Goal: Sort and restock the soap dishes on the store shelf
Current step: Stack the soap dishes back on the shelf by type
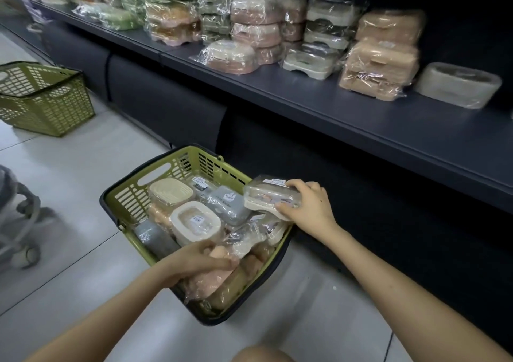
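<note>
Store aisle, pale tiled floor; dark shelf running along the right, its lower bay unlit.

Item 1. Wrapped soap dish, cream, clear film, white label on top. Held just over the far right corner of the near basket. Right hand closed around its right end, thumb below, fingers over the top edge.

Item 2. Pink wrapped dish, lying at the near end of the same basket. Left hand curled over it, fingers closed on the film; whether it is lifted clear or resting on the stock cannot be told.

Item 3. Near basket, green, dark rim, on the floor below the shelf. Holds mixed stock: cream, grey and pink dishes, loosely heaped, several labels up.

Item 4. Shelf stock: stacks grouped by colour, green at the far left, then pink, cream and tan; one unwrapped pale dish at the right.

Item 5. Second basket, green, well apart on the floor at left.

Handling note, as judgement: step in hand is picking dishes out for shelving. Match each dish to its colour stack; the cream one likely belongs with the cream stack. Grip the body, not loose film, which may slip. Set flat and square, since the stacks lean.
</note>
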Motion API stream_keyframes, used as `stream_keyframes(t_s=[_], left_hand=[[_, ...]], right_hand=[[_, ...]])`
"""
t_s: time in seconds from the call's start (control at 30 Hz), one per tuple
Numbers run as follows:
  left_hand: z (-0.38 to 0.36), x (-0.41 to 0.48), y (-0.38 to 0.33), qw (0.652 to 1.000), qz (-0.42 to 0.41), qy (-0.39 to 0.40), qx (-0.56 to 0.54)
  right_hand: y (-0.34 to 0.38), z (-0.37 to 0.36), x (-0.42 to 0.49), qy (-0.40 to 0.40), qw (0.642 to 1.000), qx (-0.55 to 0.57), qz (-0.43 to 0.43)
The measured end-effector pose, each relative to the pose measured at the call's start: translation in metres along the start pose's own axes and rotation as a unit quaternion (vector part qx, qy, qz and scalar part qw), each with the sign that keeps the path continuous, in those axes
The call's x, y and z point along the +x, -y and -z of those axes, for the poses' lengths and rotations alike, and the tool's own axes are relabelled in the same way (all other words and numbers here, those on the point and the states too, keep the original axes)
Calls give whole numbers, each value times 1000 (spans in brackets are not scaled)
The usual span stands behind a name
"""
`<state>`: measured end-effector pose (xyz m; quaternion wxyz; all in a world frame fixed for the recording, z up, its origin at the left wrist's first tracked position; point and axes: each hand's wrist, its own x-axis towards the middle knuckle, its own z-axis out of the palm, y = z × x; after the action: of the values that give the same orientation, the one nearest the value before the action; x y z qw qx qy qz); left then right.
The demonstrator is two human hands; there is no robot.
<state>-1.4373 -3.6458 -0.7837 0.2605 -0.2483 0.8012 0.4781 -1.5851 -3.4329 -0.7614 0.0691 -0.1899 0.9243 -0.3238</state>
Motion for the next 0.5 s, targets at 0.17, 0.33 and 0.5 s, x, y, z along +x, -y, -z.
stream_keyframes(t_s=[0.17, 0.33, 0.5], left_hand=[[17, -40, -38, 996, -73, -53, -10], [46, -62, -109, 964, -200, -176, 20], [56, -44, -188, 900, -315, -272, 127]], right_hand=[[10, 57, -20, -65, 995, 39, 61], [22, 125, -32, -173, 974, 72, 124], [16, 178, -10, -244, 965, 10, 95]])
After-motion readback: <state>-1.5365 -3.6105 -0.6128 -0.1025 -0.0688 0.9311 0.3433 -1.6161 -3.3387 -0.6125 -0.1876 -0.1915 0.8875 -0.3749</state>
